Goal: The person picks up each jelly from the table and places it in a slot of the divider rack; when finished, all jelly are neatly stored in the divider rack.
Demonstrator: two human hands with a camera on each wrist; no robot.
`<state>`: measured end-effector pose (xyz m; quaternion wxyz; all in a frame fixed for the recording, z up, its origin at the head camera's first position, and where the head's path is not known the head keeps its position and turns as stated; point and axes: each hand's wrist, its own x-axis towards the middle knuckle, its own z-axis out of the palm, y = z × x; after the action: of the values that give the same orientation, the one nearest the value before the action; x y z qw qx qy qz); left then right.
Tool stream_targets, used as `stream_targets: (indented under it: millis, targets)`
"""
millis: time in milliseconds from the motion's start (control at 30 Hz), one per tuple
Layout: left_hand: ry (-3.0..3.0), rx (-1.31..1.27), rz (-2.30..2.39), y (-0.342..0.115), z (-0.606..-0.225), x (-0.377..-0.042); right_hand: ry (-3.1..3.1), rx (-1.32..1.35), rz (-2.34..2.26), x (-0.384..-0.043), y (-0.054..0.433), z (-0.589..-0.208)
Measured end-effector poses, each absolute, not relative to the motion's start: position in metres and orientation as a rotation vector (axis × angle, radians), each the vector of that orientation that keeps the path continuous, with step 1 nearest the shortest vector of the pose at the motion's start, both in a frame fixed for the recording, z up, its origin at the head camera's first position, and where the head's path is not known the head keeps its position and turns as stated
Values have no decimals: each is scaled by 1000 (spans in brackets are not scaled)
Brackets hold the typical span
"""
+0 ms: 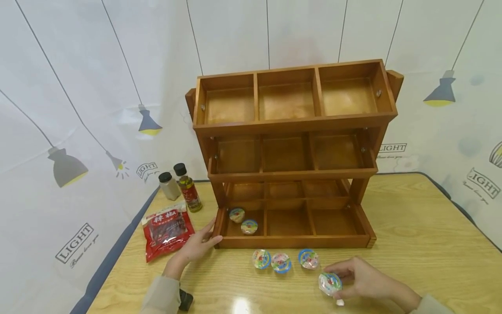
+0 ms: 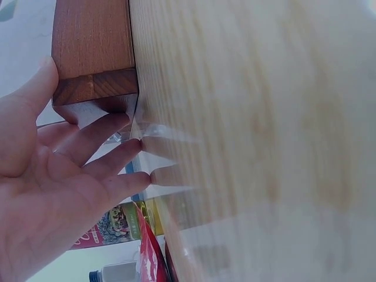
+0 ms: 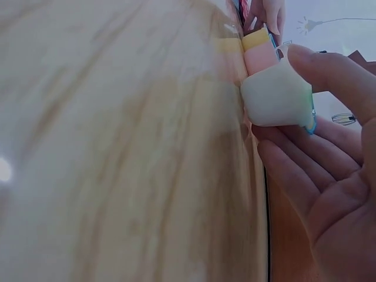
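A white jelly cup [image 1: 330, 283] with a printed foil lid is at the front right, between the thumb and fingers of my right hand [image 1: 366, 279]. In the right wrist view the white cup [image 3: 276, 97] looks upright on the tabletop. To its left stand three more jelly cups: one by itself [image 1: 308, 259] and a close pair, pink [image 1: 281, 263] and yellowish [image 1: 261, 259]. Two others, one cup [image 1: 237, 215] behind another [image 1: 249, 226], sit in the bottom left compartment of the wooden shelf [image 1: 294, 242]. My left hand [image 1: 198, 245] rests against that shelf's front left corner, fingers extended.
A red bag of dried chillies [image 1: 166, 231] lies left of the shelf. Behind it stand an oil bottle [image 1: 190, 192] and a black-capped jar [image 1: 169, 186]. The shelf has stacked, divided tiers. Bare wooden table [image 1: 423, 218] extends to the right. A printed curtain hangs behind.
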<state>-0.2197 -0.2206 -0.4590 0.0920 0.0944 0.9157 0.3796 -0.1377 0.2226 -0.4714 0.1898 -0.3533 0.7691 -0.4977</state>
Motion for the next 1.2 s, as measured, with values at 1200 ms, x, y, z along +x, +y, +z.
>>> stream_targets:
  millis: [1200]
  targets:
    - [2699, 272, 1151, -221, -459, -220, 2672, -577, -1421, -280, 117, -447]
